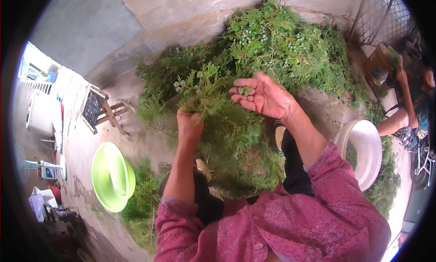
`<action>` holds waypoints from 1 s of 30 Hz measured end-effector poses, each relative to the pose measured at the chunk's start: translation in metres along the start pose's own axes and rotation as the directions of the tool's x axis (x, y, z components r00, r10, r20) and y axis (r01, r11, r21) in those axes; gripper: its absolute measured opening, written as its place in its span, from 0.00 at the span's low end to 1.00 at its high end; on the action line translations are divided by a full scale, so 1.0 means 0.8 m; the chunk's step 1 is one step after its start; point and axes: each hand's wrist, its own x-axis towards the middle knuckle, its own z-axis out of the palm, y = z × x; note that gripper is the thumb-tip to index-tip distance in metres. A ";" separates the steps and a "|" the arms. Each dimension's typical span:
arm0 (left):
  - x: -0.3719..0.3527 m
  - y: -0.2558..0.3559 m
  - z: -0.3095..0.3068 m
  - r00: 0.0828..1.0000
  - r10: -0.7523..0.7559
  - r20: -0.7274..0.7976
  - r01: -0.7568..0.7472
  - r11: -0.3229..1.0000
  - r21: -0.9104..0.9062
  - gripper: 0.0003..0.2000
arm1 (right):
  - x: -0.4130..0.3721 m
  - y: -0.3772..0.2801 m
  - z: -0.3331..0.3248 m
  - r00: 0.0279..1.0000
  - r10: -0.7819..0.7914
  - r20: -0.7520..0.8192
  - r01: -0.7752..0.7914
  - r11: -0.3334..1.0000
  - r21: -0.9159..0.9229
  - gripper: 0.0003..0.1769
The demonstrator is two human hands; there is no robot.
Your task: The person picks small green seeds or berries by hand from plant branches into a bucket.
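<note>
My left hand point(190, 121) is closed around the stem of a leafy evergreen sprig point(206, 87) with pale green cones on it. Just to its right is my right hand point(268, 98), palm up, its fingers loosely curled. A few small green cones point(245, 90) rest against those fingers. Behind both hands rises a big heap of cut evergreen branches point(281, 44), dotted with bluish-green cones. More cuttings point(240, 166) lie on the ground between my legs.
A lime-green basin point(96, 182) stands at left, beside loose greenery point(138, 194). To the right is a whitish tub point(374, 153). A wooden stool point(97, 112) lies tipped near the wall. At far right another person's arm point(406, 96) is near a brown bucket point(378, 64).
</note>
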 end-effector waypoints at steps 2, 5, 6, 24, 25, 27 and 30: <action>0.000 0.001 0.002 0.999 -0.009 -0.033 0.011 0.998 0.058 0.07 | -0.001 0.008 0.004 0.995 0.042 -0.087 -0.051 0.994 -0.096 0.25; -0.001 0.001 0.004 0.999 -0.029 0.017 0.028 0.999 0.017 0.08 | -0.003 0.017 0.009 0.994 0.105 0.015 -0.105 0.994 0.029 0.21; -0.001 0.001 0.005 0.995 -0.031 0.096 0.038 0.996 -0.080 0.08 | -0.002 0.018 0.009 0.994 0.109 0.017 -0.110 0.994 0.029 0.21; -0.014 0.017 -0.003 0.931 -0.104 0.351 0.200 0.947 -0.250 0.11 | 0.019 0.045 0.023 0.979 0.114 -0.171 -0.160 0.945 -0.284 0.15; -0.015 0.019 -0.003 0.931 -0.104 0.349 0.199 0.948 -0.249 0.11 | 0.022 0.048 0.018 0.981 0.114 -0.160 -0.160 0.934 -0.319 0.15; -0.019 0.022 -0.003 0.934 -0.112 0.340 0.198 0.953 -0.228 0.11 | 0.024 0.051 0.019 0.982 0.115 -0.149 -0.161 0.922 -0.351 0.15; -0.023 0.029 -0.001 0.939 -0.096 0.331 0.180 0.955 -0.236 0.10 | 0.027 0.056 0.022 0.989 0.059 -0.138 -0.126 0.827 -0.548 0.15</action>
